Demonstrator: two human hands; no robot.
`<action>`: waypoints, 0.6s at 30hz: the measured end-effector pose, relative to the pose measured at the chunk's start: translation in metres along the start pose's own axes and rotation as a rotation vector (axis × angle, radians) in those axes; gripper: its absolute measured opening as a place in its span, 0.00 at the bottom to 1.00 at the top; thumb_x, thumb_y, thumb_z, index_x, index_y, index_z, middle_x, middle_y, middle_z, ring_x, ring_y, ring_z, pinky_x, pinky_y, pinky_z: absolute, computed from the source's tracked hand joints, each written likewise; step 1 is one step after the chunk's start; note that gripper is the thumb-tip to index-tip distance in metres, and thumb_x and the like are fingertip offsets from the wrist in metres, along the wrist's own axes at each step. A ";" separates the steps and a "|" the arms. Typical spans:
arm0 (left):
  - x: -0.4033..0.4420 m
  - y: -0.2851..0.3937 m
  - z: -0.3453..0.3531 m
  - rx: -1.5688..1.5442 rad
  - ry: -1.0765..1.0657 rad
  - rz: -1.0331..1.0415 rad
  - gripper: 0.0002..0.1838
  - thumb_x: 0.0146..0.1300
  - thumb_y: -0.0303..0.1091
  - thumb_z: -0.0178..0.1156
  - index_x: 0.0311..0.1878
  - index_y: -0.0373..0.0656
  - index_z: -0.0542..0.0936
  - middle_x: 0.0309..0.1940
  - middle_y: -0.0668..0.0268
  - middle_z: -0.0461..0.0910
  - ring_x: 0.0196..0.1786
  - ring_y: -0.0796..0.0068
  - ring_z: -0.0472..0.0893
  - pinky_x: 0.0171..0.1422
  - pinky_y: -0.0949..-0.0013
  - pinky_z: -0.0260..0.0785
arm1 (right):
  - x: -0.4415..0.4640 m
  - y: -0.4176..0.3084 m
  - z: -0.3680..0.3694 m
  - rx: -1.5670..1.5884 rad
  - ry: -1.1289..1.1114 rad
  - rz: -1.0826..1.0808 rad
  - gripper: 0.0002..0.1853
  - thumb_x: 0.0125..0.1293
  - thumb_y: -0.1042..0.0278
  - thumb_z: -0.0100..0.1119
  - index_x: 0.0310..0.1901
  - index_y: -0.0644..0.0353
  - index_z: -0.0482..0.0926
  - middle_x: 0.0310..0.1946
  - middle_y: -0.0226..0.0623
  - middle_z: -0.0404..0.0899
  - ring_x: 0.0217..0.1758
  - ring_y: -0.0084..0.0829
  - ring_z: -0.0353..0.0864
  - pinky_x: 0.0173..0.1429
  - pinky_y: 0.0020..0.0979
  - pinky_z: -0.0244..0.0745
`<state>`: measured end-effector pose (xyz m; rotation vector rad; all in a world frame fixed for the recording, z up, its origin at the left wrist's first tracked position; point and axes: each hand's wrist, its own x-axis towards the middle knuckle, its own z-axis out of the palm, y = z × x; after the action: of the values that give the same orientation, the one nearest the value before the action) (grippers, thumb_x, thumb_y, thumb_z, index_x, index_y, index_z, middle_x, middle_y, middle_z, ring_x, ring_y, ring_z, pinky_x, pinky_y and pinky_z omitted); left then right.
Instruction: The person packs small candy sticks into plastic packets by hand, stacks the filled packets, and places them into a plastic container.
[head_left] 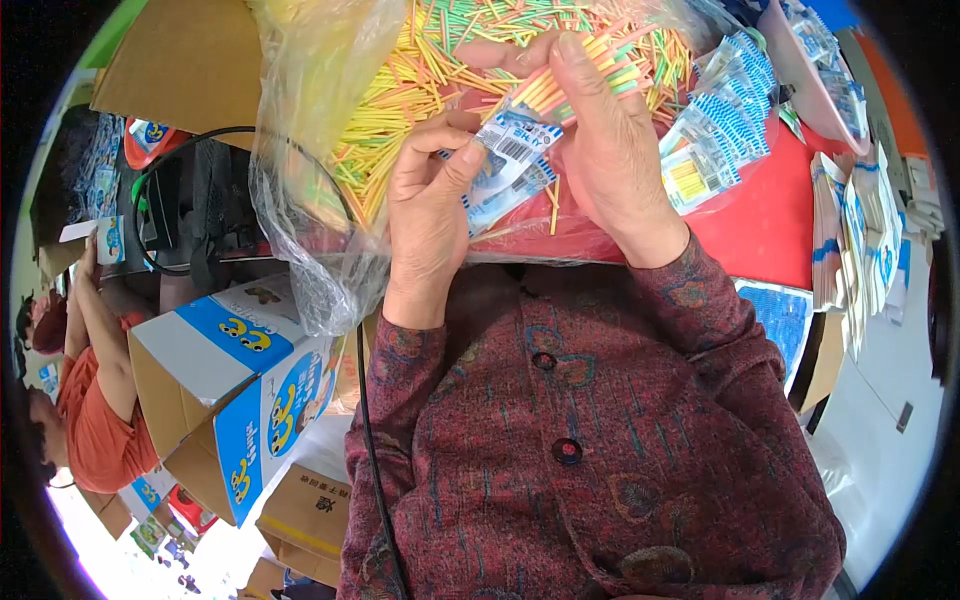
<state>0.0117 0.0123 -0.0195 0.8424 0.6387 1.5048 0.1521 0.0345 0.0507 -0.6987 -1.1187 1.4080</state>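
Observation:
Between my thumb and fingers, my left hand (437,190) pinches a small blue-and-white plastic packet (512,150) with a barcode on it. My right hand (615,140) grips a bundle of thin yellow, pink and green sticks (545,92), whose lower ends are at the packet's upper edge. Whether the ends are inside the packet, I cannot tell. A large heap of the same coloured sticks (400,110) lies behind both hands on clear plastic. One loose yellow stick (554,205) rests on the red table below the packet.
Blue-and-white packets (725,120) lie fanned out at the right on the red table (775,215). A pink basin (815,75) holds more packets. Clear plastic sheeting (320,280) hangs over the front edge. Printed cartons (250,390) stand lower left, near another person in an orange shirt (105,410).

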 end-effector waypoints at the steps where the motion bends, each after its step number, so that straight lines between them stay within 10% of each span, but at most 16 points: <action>1: 0.001 0.000 -0.001 0.000 -0.005 0.000 0.06 0.59 0.21 0.62 0.39 0.40 0.77 0.49 0.63 0.74 0.50 0.77 0.73 0.55 0.72 0.65 | 0.000 -0.002 0.000 0.017 0.005 0.000 0.19 0.75 0.52 0.39 0.43 0.59 0.72 0.52 0.45 0.79 0.52 0.27 0.78 0.55 0.28 0.73; 18: 0.000 0.004 -0.002 0.177 -0.095 0.078 0.08 0.57 0.18 0.62 0.38 0.40 0.78 0.48 0.64 0.75 0.51 0.75 0.73 0.54 0.73 0.66 | 0.003 -0.008 0.003 -0.432 -0.076 -0.040 0.23 0.72 0.52 0.48 0.53 0.65 0.78 0.40 0.36 0.83 0.48 0.22 0.79 0.53 0.25 0.72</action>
<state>0.0077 0.0124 -0.0175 1.0792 0.6819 1.4834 0.1523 0.0364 0.0596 -0.9255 -1.5102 1.1754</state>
